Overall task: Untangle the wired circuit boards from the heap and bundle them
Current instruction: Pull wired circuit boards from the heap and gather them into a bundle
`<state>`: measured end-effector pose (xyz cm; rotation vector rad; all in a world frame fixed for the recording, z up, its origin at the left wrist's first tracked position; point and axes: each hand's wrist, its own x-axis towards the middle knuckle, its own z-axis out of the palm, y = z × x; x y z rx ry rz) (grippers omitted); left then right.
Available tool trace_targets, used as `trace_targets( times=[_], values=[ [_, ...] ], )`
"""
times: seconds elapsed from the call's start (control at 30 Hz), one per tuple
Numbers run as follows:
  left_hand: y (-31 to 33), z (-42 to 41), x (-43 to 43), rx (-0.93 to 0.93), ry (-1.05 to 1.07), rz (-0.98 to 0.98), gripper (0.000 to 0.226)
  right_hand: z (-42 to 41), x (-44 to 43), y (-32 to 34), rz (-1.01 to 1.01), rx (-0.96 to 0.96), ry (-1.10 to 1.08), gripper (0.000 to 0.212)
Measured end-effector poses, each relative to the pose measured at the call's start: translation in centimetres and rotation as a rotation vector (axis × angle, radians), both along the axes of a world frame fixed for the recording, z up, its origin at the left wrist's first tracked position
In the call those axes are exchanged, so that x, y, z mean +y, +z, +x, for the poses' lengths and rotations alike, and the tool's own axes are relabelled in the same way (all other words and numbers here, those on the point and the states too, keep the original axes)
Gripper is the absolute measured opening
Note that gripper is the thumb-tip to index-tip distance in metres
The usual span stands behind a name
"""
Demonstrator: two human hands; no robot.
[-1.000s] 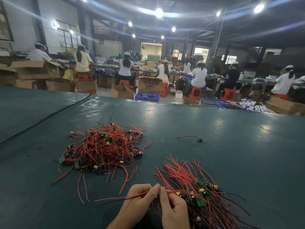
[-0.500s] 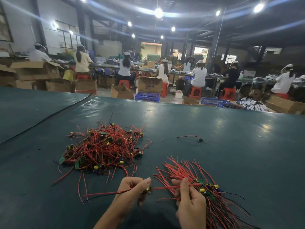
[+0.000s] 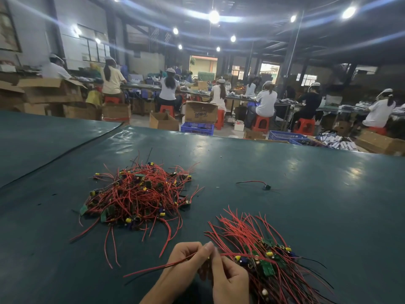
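Left hand and right hand, fingertips together, pinch a thin red wire; tangled heap of red-wired green circuit boards at eleven o'clock, straightened bundle at three.

Tangled red-wired heap left of aligned bundle on table.

factory floor: capped workers at long benches.

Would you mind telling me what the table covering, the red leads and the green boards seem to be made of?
The table covering looks like dark teal vinyl or coated fabric: smooth, mirroring ceiling lamps. The red leads seem plastic-insulated wire, glossy and bent. The green boards look like lacquered laminate, studded with yellow parts.
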<state>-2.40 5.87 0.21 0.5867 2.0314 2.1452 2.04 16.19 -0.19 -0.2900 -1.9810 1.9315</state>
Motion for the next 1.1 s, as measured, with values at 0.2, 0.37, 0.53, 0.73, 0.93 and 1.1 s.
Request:
trace_targets(
  times=[0.2, 0.37, 0.53, 0.73, 0.93, 1.1],
  values=[
    [0.0, 0.1, 0.2, 0.000, -0.059, -0.071, 0.045, -0.5, 1.2, -0.3, 0.005, -0.011, -0.139, 0.041],
    [0.3, -0.3, -0.9, 0.059, -0.005, -0.091, 0.051, -0.8, 4.6, 0.8, -0.193, -0.005, -0.270, 0.041],
    [0.9, -0.4, -1.2, 0.051, -0.008, -0.084, 0.049, -1.1, 4.8, 1.0, -0.296, 0.010, -0.355, 0.042],
    [1.0, -0.1, -1.2, -0.003, 0.011, -0.051, 0.048, -0.7, 4.2, 0.9, -0.302, 0.091, -0.348, 0.033],
    [0.5, 0.0, -0.7, -0.063, 0.026, 0.024, 0.043, -0.2, 3.5, 1.4, -0.355, 0.155, -0.354, 0.030],
    [0.5, -0.1, -0.5, -0.259, 0.039, 0.223, 0.023, -0.3, 3.2, 1.3, -0.322, 0.168, -0.356, 0.031]
  ],
)
